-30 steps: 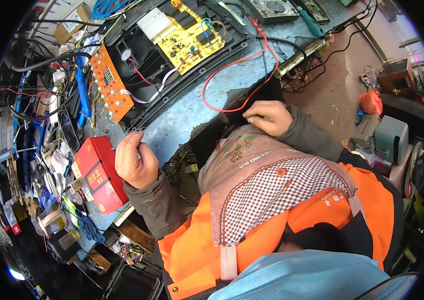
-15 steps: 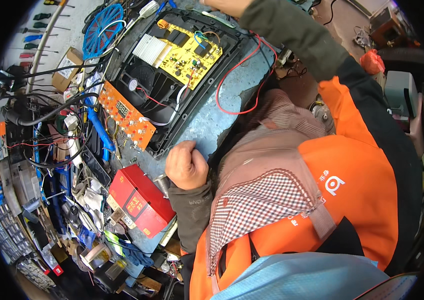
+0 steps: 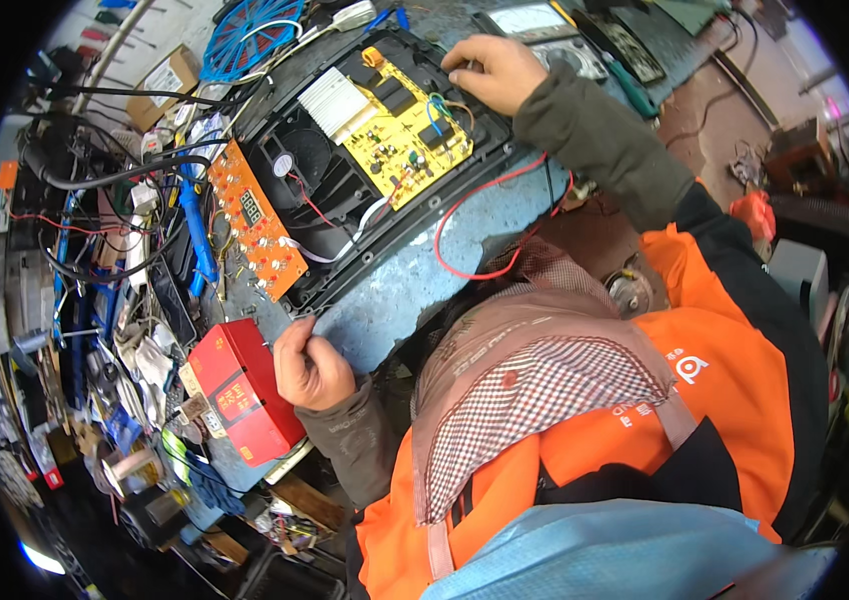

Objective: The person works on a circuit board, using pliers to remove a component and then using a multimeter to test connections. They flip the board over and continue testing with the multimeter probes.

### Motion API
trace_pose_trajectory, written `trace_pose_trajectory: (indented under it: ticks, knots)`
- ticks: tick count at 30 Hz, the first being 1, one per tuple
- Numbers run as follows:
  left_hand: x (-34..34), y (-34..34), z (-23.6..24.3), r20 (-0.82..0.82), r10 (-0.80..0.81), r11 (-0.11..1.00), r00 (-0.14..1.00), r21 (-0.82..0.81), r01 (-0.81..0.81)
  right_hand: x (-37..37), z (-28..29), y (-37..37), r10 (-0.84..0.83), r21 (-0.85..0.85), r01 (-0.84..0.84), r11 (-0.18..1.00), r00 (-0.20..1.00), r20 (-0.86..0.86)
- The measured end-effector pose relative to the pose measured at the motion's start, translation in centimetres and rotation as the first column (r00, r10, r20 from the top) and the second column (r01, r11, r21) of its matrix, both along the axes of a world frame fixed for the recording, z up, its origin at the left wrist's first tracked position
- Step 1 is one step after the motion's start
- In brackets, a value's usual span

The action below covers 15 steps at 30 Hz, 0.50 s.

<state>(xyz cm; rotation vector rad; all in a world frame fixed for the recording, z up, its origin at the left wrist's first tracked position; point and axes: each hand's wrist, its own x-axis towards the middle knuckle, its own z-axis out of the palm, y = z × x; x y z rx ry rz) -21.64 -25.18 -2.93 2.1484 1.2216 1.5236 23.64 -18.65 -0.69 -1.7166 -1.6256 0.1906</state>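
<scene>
A black plastic casing point(image 3: 345, 262), apparently of an induction cooker, lies opened on the blue-grey bench. Inside it sit a yellow circuit board point(image 3: 415, 160) with a finned heat sink point(image 3: 337, 104), and a dark fan. An orange display board point(image 3: 257, 225) rests along its left side, joined by a white ribbon cable. My right hand point(image 3: 503, 75) is at the casing's far right end, fingers curled over the rim. Beside the casing's near corner, my left hand point(image 3: 315, 368) has its fingers curled in. Whether they grip the corner is hidden. A red box point(image 3: 245, 392) stands just left of that hand.
A red wire loop point(image 3: 460, 268) hangs over the bench's near edge. Cables, tools and parts crowd the left side, with a blue round fan guard point(image 3: 250, 40) behind. A meter point(image 3: 525, 20) and a green-handled screwdriver point(image 3: 630, 88) lie at the far right.
My right hand has come back from the top edge to the casing's right end. My left hand has moved left to the casing's near corner. The whole view has shifted.
</scene>
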Motion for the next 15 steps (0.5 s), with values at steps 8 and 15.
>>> trace_pose_trajectory:
  ticks: [8, 15]
  knots:
    - [0.5, -0.6, 1.1, -0.112, 0.178, 0.984, 0.978, -0.006, -0.18, -1.7, -0.8, 1.0, -0.052, 0.067, 0.054, 0.996, 0.998, -0.024]
    - [6.1, 2.1, 7.1, -0.568, -0.282, 0.959, 0.773, -0.139, 0.247, -1.5, -0.3, -0.2, 0.024, 0.05, -0.025, 0.998, 0.999, 0.03]
